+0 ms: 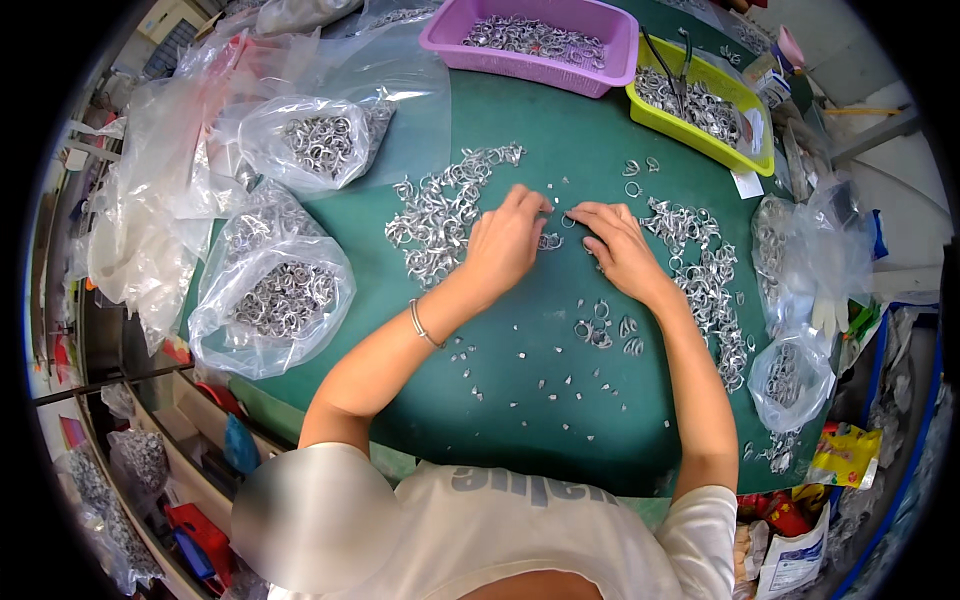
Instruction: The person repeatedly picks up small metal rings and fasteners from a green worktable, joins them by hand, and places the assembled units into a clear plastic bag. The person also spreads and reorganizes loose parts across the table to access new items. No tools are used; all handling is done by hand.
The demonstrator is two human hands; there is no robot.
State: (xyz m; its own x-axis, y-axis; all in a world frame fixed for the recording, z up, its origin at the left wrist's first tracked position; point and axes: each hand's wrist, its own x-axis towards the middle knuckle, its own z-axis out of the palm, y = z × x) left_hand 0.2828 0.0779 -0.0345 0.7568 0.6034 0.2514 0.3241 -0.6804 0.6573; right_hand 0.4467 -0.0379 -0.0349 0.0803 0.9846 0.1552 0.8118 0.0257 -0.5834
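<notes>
My left hand [507, 238] hovers over the middle of the green table with its fingers curled together; what they hold, if anything, is hidden. Opposite it, my right hand [622, 250] has its fingers stretched forward and the thumb apart. A single silver ring [567, 220] is at the right fingertips, between the two hands. Beside the left hand spreads a heap of silver rings [432, 225]. Another pile of rings [703, 265] runs along the right forearm. A few rings [549, 241] lie close together just below the left fingertips.
Small metal bits [542, 384] are scattered nearer my body. Open plastic bags of rings [290, 298] stand on the left, and another bag [790, 380] on the right. At the back sit a purple basket [530, 68] and a yellow-green basket [700, 137] with pliers [680, 85].
</notes>
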